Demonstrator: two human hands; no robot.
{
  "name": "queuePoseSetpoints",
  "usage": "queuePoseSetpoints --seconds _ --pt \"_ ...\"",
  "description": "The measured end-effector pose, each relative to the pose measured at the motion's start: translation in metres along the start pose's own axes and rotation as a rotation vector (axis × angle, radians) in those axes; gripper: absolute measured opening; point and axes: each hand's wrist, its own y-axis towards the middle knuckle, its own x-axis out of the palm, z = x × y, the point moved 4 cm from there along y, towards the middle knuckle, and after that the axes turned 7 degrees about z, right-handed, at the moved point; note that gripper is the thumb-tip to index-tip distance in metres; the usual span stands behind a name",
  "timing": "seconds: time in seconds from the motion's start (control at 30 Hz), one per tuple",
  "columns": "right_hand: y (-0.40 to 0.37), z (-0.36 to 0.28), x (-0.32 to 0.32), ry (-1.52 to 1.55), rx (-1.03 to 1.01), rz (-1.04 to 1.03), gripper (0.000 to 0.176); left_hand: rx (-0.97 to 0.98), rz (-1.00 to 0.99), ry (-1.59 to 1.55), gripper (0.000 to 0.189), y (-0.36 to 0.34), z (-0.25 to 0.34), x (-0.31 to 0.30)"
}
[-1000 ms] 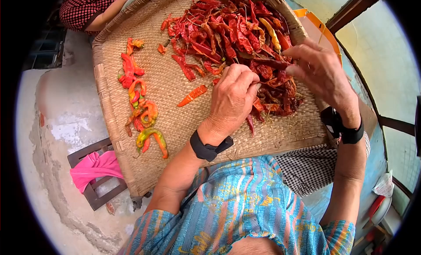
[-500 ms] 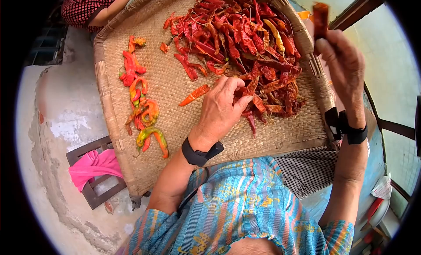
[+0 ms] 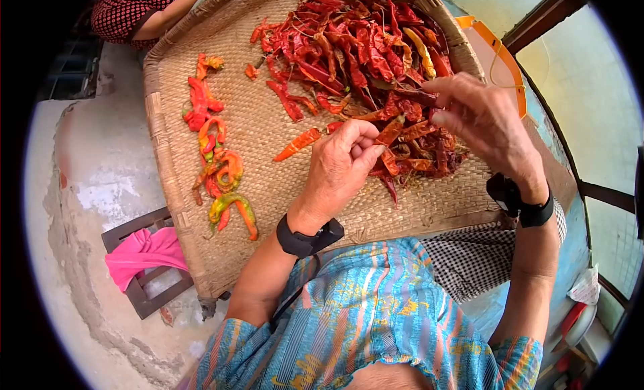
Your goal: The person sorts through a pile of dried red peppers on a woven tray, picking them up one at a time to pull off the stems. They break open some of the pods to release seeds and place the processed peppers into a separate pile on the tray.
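Observation:
A woven tray (image 3: 268,178) lies before me, with a heap of dried red chillies (image 3: 362,47) in its upper right part. My left hand (image 3: 342,162) pinches a dried chilli (image 3: 390,130) at the heap's lower edge. Over the heap's right side is my right hand (image 3: 479,118), its fingers apart and nothing visible between them. A single orange-red chilli (image 3: 297,144) lies left of my left hand. Fresher red, orange and green chillies (image 3: 216,155) form a column along the tray's left side.
Another person's patterned sleeve (image 3: 131,14) and forearm show beyond the tray's upper left edge. An orange-rimmed container (image 3: 516,78) stands past the right edge. Pink cloth (image 3: 147,256) hangs over a dark wooden stool (image 3: 157,299) at the lower left.
My right hand has come back from beyond the tray's right edge to the heap; the chilli it held is gone from it. My left hand now pinches a chilli.

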Motion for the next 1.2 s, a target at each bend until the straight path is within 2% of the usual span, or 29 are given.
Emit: queuePoseSetpoints --seconds 0.07,0.17,0.27,0.3,0.33,0.43,0.5,0.57,0.6,0.63,0.7,0.77,0.83,0.9,1.03,1.07,1.1,1.2 --pt "-0.003 0.0 0.019 0.028 -0.147 -0.062 0.043 0.026 0.011 -0.062 0.017 0.0 0.008 -0.001" --pt "-0.004 0.013 0.04 0.13 -0.062 -0.156 0.033 0.046 0.016 -0.139 0.017 0.002 0.019 0.002" --pt "-0.003 0.003 0.036 0.141 -0.107 -0.089 0.025 0.04 -0.028 -0.136 0.018 0.003 0.02 0.005" --pt "-0.003 0.003 0.034 0.141 -0.107 -0.088 0.025 0.095 0.013 -0.114 0.019 0.004 0.021 0.002" --pt "-0.002 0.003 0.024 0.229 -0.092 0.028 0.021 0.149 0.054 -0.093 0.021 0.006 0.022 -0.001" --pt "-0.002 0.007 -0.023 0.433 -0.06 0.383 0.016 0.104 0.093 0.066 0.021 0.013 0.007 -0.013" --pt "-0.007 0.034 -0.059 0.174 -0.046 0.706 0.019 0.099 0.057 0.163 0.021 0.018 0.003 -0.014" --pt "-0.007 0.051 -0.079 -0.101 -0.073 0.855 0.021 0.121 0.028 0.227 0.024 0.021 0.001 -0.01" --pt "-0.006 0.059 -0.087 -0.25 -0.036 0.807 0.021 0.123 0.024 0.225 0.024 0.023 0.001 -0.006" --pt "-0.006 0.066 -0.089 -0.252 -0.034 0.808 0.021 0.177 0.043 0.248 0.024 0.025 0.003 0.0" --pt "-0.003 0.077 -0.083 -0.513 0.091 0.658 0.021 0.232 0.063 0.271 0.023 0.028 0.001 0.008" --pt "-0.001 0.074 -0.075 -0.459 0.045 0.635 0.022 0.328 0.077 0.368 0.021 0.03 -0.003 0.014" --pt "0.003 0.053 -0.059 -0.374 -0.078 0.567 0.021 0.313 0.088 0.341 0.018 0.029 -0.001 0.014" --pt "0.004 0.034 -0.042 -0.175 -0.088 0.379 0.021 0.248 0.108 0.196 0.015 0.026 0.003 0.009" --pt "0.001 0.0 -0.002 -0.034 -0.123 0.04 0.033 0.126 0.027 0.061 0.013 0.012 0.018 0.003" --pt "0.0 0.001 0.008 -0.052 -0.189 -0.033 0.038 0.11 0.033 -0.004 0.013 0.008 0.02 0.004" --pt "-0.001 0.002 0.018 -0.03 -0.261 -0.023 0.04 0.095 0.04 -0.069 0.013 0.004 0.023 0.005" --pt "-0.004 -0.001 0.036 -0.024 -0.25 -0.116 0.034 0.137 0.011 -0.112 0.012 0.0 0.037 0.008"
